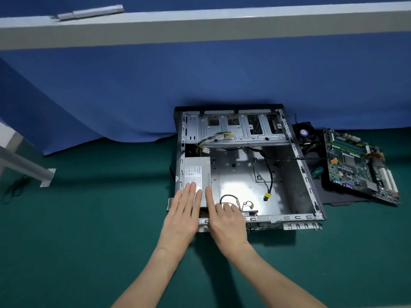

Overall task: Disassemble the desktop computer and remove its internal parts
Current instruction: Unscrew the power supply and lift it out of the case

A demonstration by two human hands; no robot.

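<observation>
Looking down on the computer case (289, 217), open and flat on the green mat (89, 218), centre right of the frame. Inside, hard against its left wall: the power supply (196, 172), a grey box, label up. Left hand (181, 216) spread flat, 4 fingers straight and close together, tips resting on the near end of that box. Right hand (226, 221) just beside it, gripping nothing: index finger straight along the box's right edge, other fingers loosely bent, reaching over the case's near rail beside a black cable loop (229, 196).

Further in, a black cable with a yellow plug (268, 195), loose on the bare case floor. At the far end, the drive cage (240, 127), with a yellow-and-black wire bundle (213, 141) trailing beneath it.

Over at the far right of the frame, out of the case: the motherboard (355, 165), lying on a dark panel (331, 194). Just up and left of it, a cooler fan (305, 135). Between case and board, a green-handled screwdriver (317, 172). Across the upper half, blue cloth (155, 85).
</observation>
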